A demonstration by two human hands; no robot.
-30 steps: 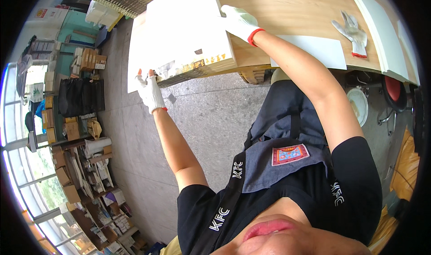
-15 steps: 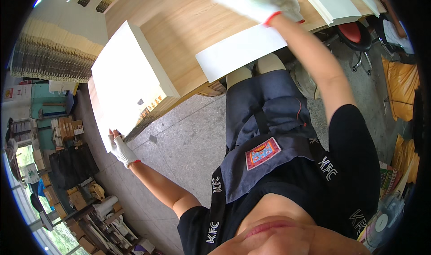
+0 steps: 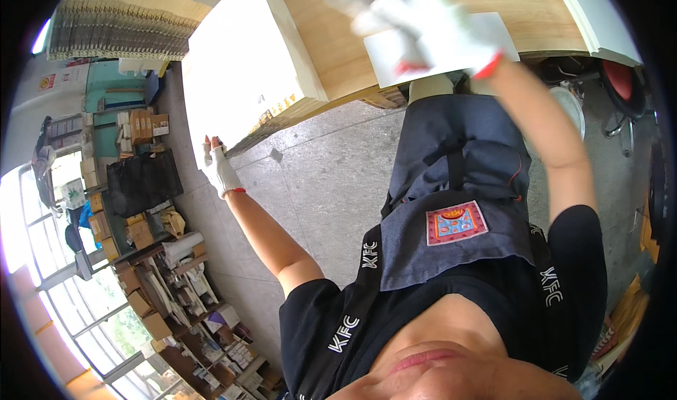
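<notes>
My left hand [image 3: 222,173] wears a white glove with a red cuff and bare fingertips. Its fingers are on the near left corner of a thick stack of large white sheets [image 3: 243,62], which overhangs the table edge. Motion blurs my right hand [image 3: 455,37], also in a white glove with a red cuff. It is above a white sheet [image 3: 497,30] at the table's front edge. A greyish-white cloth with a red end [image 3: 411,66], apparently a spare glove, is in this hand; the exact grip is smeared.
The wooden table [image 3: 338,40] bears another white stack [image 3: 599,16] at the right. Piled printed sheets [image 3: 120,30] stand far left. Shelves with boxes [image 3: 134,231] line the left wall. A red-seated stool [image 3: 615,79] is at the right.
My right hand has moved left and nearer, over the sheet, and the cloth has come with it. The view has shifted rightward; my left hand stays at the stack's corner.
</notes>
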